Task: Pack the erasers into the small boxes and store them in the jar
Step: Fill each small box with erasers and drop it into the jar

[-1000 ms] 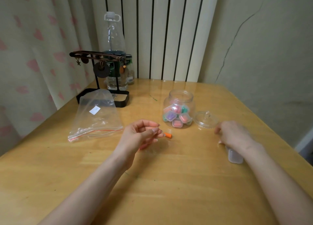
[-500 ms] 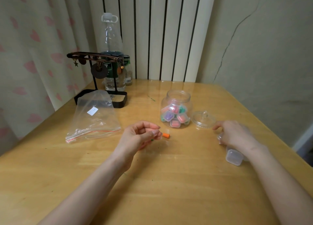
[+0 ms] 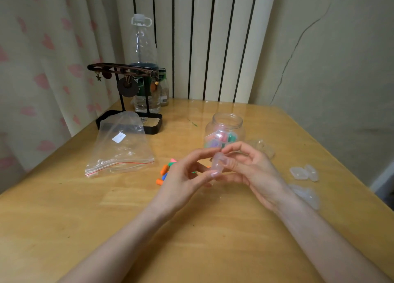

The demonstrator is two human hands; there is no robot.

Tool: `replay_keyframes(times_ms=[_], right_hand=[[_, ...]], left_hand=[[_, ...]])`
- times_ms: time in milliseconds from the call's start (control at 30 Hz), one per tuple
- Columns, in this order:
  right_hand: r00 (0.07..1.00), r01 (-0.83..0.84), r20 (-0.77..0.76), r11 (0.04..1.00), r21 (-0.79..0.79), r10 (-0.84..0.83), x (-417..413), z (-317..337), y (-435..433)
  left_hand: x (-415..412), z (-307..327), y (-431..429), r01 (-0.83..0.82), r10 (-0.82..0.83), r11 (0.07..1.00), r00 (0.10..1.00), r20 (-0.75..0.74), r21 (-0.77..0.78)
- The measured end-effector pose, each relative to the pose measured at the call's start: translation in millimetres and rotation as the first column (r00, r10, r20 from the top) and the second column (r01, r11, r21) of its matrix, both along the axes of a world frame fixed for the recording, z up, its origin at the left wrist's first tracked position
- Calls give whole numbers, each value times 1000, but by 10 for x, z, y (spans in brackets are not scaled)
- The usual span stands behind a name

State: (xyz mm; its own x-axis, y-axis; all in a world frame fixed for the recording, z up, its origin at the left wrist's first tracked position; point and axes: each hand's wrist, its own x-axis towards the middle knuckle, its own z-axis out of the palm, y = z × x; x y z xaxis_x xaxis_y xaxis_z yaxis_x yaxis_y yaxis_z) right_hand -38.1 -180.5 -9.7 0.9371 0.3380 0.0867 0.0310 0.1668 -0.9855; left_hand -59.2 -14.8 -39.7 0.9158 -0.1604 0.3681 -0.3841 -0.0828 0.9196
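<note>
Clear box (image 3: 217,165) is being pinched in both grips, left hand (image 3: 183,180) and right hand (image 3: 253,171) together, likely to pry it open; erasers (image 3: 165,171) are lying just left, jar (image 3: 226,125) standing lidless farther back.

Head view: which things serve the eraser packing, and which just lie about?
Job: small clear plastic box, in left hand and right hand; loose coloured erasers; open clear jar; clear jar lid; spare clear boxes.
Lying about: clear zip bag; black jewellery stand; tall clear plastic bottle.

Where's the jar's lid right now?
The lid lies on the table just right of the open jar, partly hidden behind the right hand.
</note>
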Motion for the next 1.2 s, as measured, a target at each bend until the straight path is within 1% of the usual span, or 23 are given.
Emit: replay_keyframes(times_ms=[133, 300, 433, 533, 633, 867, 1033, 1100, 1200], right_hand=[[996, -89, 17, 996, -6, 89, 24, -18, -39], [981, -60, 170, 981, -184, 91, 31, 3, -52], [969, -31, 223, 951, -307, 104, 58, -9, -85], [966, -118, 195, 962, -247, 169, 29, -44, -31], [961, -161, 185, 958, -235, 207, 14, -67, -21], [971, -180, 117, 960, -215, 209, 24, -177, 14], [978, -179, 64, 959, -220, 198, 51, -211, 20], [979, -186, 45, 963, -193, 198, 70, -187, 17], [978, -204, 24, 970, -131, 208, 105, -173, -33]], left_hand=[[-17, 43, 32, -3, 0, 998, 999, -46, -70], [-45, 100, 50, 57, -80, 979, 990, -112, -196], [-46, 129, 74, 160, -196, 959, 970, -141, -233], [-63, 134, 81, 214, -254, 946, 956, -148, -243], [-64, 124, 84, 212, -265, 940, 947, -179, -268], [-56, 74, 73, 117, -188, 959, 945, -267, -258], [-29, 58, 35, 50, -154, 958, 920, -361, -281], [-18, 101, 60, 50, -194, 938, 896, -400, -343], [-12, 168, 129, 96, -302, 897, 846, -440, -430]])
